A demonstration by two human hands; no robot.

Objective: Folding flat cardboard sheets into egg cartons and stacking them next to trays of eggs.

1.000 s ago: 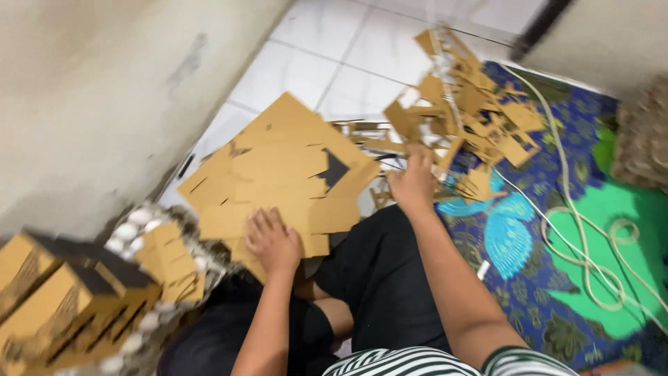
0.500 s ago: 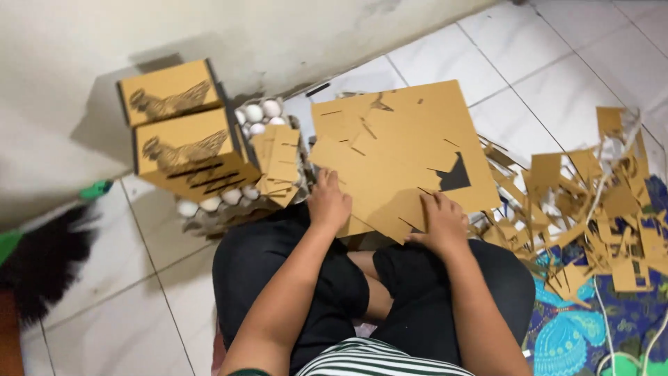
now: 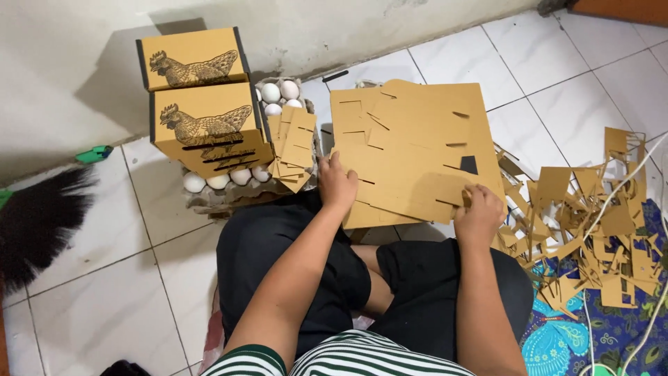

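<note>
A stack of die-cut brown cardboard sheets (image 3: pixel 417 150) lies on the tiled floor in front of my crossed legs. My left hand (image 3: pixel 337 182) presses on the stack's near left edge. My right hand (image 3: pixel 479 212) grips its near right corner, thumb on top. Just left of my left hand, a small pile of cut cardboard pieces (image 3: pixel 295 150) leans on an egg tray (image 3: pixel 229 198) holding white eggs (image 3: pixel 280 91).
Two brown cartons printed with a hen (image 3: pixel 202 104) sit stacked on the egg tray by the wall. Cardboard offcuts (image 3: pixel 591 223) and a white cord (image 3: pixel 626 181) litter the right side over a patterned mat (image 3: pixel 563 341). A dark broom head (image 3: pixel 38 219) lies far left.
The view swung left and then steadied, bringing the cartons and egg tray into sight. Both hands moved onto the near edge of the cardboard stack.
</note>
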